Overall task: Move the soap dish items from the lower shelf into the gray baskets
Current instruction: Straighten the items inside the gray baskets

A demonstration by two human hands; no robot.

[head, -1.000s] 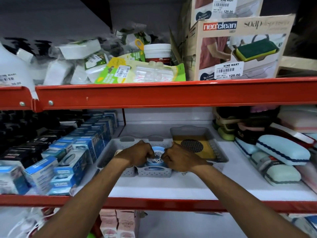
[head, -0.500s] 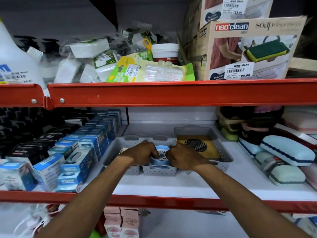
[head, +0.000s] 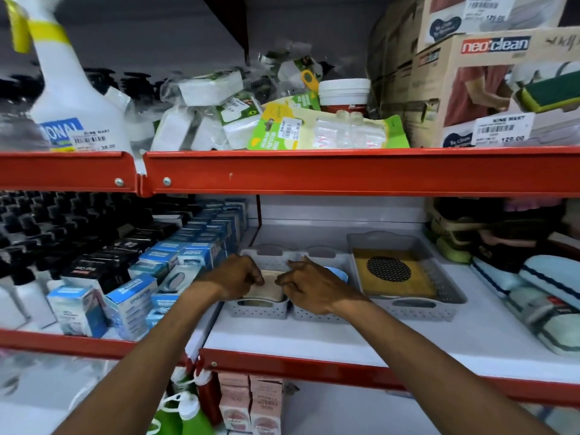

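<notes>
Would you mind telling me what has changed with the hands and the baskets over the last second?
Both hands shifted left: the left hand and right hand let go of the blue soap dish, now lying in the middle gray basket, and closed on a beige dish in the left basket. The large basket with its yellow item stayed put.

At frame centre, a beige dish [head: 266, 285] is gripped by the left hand [head: 233, 277] and right hand [head: 309, 285] over the left basket [head: 259, 309]. A larger basket [head: 439, 304] is seen at right.
</notes>
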